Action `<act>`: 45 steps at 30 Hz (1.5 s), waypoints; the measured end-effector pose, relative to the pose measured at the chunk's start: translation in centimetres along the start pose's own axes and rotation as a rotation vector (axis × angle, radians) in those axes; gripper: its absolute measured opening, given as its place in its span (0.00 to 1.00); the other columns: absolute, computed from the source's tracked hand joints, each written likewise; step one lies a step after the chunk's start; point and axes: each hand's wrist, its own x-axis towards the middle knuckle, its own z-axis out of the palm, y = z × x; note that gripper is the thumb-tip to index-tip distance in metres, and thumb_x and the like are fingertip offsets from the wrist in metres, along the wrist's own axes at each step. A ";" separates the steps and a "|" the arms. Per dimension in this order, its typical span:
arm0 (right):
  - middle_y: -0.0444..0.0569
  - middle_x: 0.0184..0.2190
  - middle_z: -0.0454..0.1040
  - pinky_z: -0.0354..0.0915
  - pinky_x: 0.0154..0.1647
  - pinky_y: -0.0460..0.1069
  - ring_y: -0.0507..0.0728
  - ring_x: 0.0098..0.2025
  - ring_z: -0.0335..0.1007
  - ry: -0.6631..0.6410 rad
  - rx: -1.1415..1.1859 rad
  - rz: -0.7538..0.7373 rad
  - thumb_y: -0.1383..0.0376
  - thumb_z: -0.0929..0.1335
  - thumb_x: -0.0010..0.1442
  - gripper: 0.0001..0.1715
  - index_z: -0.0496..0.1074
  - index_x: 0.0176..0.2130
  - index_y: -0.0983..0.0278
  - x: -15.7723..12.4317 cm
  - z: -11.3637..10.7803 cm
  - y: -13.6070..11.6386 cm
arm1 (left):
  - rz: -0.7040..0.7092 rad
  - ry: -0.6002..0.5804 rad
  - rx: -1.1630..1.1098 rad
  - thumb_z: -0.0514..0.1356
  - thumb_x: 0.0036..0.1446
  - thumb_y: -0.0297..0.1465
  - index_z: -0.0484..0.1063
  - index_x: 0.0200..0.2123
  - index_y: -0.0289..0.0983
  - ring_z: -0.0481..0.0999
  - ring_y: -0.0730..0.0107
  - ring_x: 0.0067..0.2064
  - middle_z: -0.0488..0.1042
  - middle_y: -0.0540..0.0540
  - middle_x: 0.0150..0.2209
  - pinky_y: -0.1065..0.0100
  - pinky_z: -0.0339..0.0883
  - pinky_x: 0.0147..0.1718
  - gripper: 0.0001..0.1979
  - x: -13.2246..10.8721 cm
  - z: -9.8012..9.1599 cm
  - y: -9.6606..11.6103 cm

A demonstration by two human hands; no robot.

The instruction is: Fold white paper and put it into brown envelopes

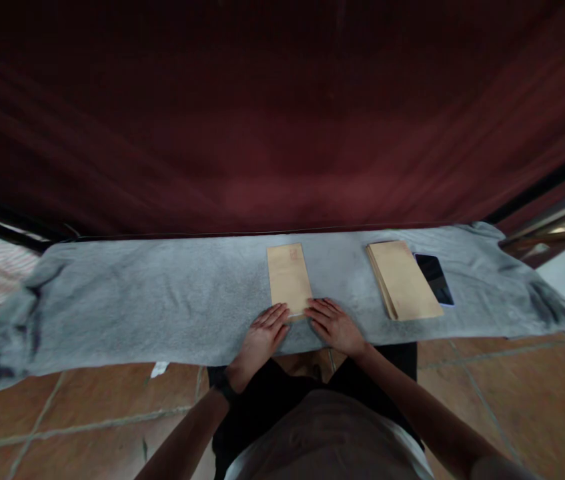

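Note:
A tan envelope (pixel 289 277) lies on a grey cloth, its short near edge toward me and a faint reddish mark near its far end. My left hand (pixel 265 331) rests flat on the envelope's near left corner, fingers stretched out. On the near right corner lies my right hand (pixel 336 325), its fingers also extended. A thin white strip shows between the fingertips at the near edge. To the right sits a stack of similar tan envelopes (pixel 407 280), slightly fanned on its left side.
A dark phone (pixel 435 279) lies partly under the stack's right side. The grey cloth (pixel 137 300) covers a long narrow surface against a dark red panel (pixel 282 147). Tiled floor (pixel 112 400) shows below, with a white scrap (pixel 159 369) on it.

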 end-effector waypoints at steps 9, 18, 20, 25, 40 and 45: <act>0.51 0.62 0.72 0.62 0.69 0.61 0.58 0.63 0.68 0.002 0.039 0.027 0.67 0.64 0.71 0.19 0.74 0.58 0.60 0.1 0.2 0.2 | -0.002 0.050 0.063 0.52 0.71 0.30 0.73 0.58 0.38 0.73 0.60 0.62 0.75 0.42 0.60 0.55 0.70 0.61 0.17 0.2 0.3 0.6; 0.49 0.65 0.68 0.59 0.70 0.60 0.57 0.66 0.65 -0.100 0.036 -0.057 0.60 0.61 0.73 0.22 0.70 0.62 0.58 1.2 -0.8 1.0 | 0.000 0.042 0.028 0.53 0.71 0.31 0.75 0.54 0.40 0.73 0.61 0.62 0.76 0.44 0.59 0.54 0.70 0.61 0.15 0.0 0.2 0.4; 0.49 0.66 0.66 0.58 0.70 0.60 0.57 0.67 0.63 -0.099 0.009 -0.026 0.61 0.59 0.74 0.23 0.68 0.64 0.59 1.9 -0.6 1.9 | -0.014 0.058 0.009 0.53 0.71 0.32 0.76 0.53 0.41 0.73 0.61 0.62 0.76 0.45 0.58 0.54 0.70 0.61 0.14 0.0 0.3 0.3; 0.51 0.67 0.65 0.55 0.71 0.62 0.60 0.69 0.60 -0.068 -0.049 0.060 0.62 0.58 0.74 0.25 0.66 0.66 0.61 4.7 0.3 4.3 | -0.018 0.075 -0.021 0.54 0.71 0.33 0.77 0.52 0.41 0.73 0.61 0.62 0.76 0.45 0.58 0.54 0.70 0.61 0.14 0.1 0.3 0.3; 0.51 0.65 0.68 0.56 0.71 0.64 0.60 0.66 0.64 -0.077 0.023 -0.037 0.59 0.66 0.70 0.23 0.70 0.62 0.57 1.6 -0.3 2.2 | -0.054 0.070 -0.056 0.53 0.71 0.33 0.76 0.53 0.42 0.73 0.61 0.62 0.77 0.44 0.58 0.52 0.70 0.61 0.15 0.2 0.4 0.6; 0.50 0.62 0.72 0.58 0.70 0.63 0.59 0.64 0.67 -0.023 0.040 0.034 0.62 0.65 0.71 0.19 0.73 0.59 0.57 0.9 0.3 1.3 | -0.071 0.086 -0.066 0.53 0.71 0.32 0.77 0.52 0.41 0.74 0.61 0.61 0.77 0.44 0.57 0.53 0.70 0.61 0.14 0.3 0.4 0.7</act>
